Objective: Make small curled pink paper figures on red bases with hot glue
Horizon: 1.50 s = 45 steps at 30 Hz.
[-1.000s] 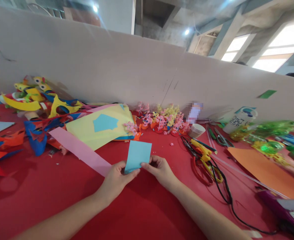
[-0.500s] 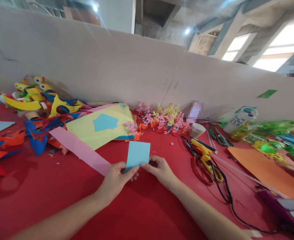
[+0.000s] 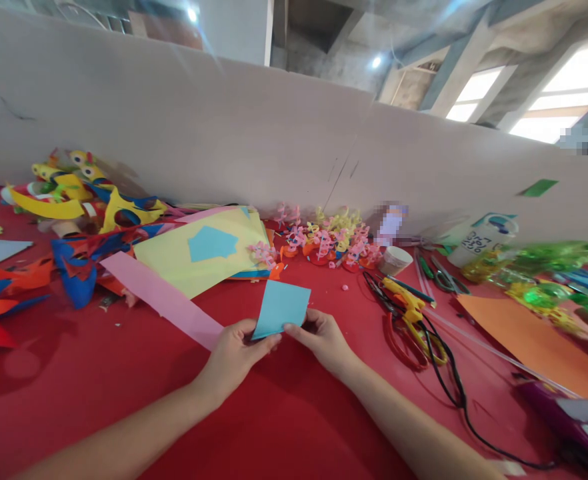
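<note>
A small light-blue paper rectangle [image 3: 283, 308] stands tilted above the red tabletop [image 3: 99, 373]. My left hand [image 3: 234, 357] pinches its lower left corner between thumb and fingers. My right hand [image 3: 321, 340] pinches its lower right edge, fingers closed on the paper. A long pink paper strip [image 3: 161, 299] lies just left of my left hand, running up toward a yellow sheet [image 3: 199, 257] with a blue cut-out shape on it.
Cut paper scraps and colourful paper figures [image 3: 74, 200] are piled at the back left. Small pink and yellow paper curls [image 3: 329, 240] lie along the white partition [image 3: 224, 140]. Scissors and a glue gun [image 3: 409, 313] with a black cable, an orange sheet [image 3: 529, 340] and green plastic pieces [image 3: 544, 267] are on the right.
The blue paper has tipped slightly to the right and its top edge leans farther away. Both hands stay in almost the same spot, still pinching its lower edge.
</note>
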Each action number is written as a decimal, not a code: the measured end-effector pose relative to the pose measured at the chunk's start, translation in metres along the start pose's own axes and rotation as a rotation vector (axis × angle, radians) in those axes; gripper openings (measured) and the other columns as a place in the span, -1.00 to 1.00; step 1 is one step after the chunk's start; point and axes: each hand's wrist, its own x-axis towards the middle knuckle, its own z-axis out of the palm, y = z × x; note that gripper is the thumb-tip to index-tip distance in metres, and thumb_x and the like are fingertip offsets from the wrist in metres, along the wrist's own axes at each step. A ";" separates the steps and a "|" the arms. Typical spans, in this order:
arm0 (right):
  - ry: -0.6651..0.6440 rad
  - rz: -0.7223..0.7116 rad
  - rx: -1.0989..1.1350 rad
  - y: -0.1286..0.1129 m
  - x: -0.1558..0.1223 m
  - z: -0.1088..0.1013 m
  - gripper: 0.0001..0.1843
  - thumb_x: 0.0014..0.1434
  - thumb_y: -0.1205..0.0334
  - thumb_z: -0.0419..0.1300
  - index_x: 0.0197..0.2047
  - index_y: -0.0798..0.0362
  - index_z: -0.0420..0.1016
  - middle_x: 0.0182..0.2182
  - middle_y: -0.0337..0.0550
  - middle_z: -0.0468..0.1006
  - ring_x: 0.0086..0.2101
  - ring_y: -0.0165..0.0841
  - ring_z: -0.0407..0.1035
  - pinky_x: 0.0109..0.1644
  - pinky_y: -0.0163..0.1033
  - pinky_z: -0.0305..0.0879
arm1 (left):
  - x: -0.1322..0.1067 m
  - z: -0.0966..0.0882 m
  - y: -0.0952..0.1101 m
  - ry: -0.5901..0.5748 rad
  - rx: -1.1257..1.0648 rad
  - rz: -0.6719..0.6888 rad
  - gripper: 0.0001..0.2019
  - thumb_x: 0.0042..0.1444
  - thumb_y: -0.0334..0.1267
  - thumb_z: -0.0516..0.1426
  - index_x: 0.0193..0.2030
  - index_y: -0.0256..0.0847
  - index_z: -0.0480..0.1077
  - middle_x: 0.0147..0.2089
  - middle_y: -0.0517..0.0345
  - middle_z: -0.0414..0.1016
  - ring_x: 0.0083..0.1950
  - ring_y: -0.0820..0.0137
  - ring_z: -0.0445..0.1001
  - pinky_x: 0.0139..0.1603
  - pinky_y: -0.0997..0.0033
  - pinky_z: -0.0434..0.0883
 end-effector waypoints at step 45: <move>0.011 0.009 -0.084 -0.006 -0.001 -0.001 -0.60 -0.08 -0.09 0.28 -0.62 0.08 0.39 -0.67 -0.29 0.35 -0.60 -0.48 0.12 -0.49 -0.32 0.07 | 0.000 0.001 0.000 -0.007 -0.040 -0.039 -0.79 -0.05 -0.13 0.19 -0.53 -0.24 0.47 -0.53 0.14 0.51 -0.47 0.40 0.43 -0.41 0.46 0.36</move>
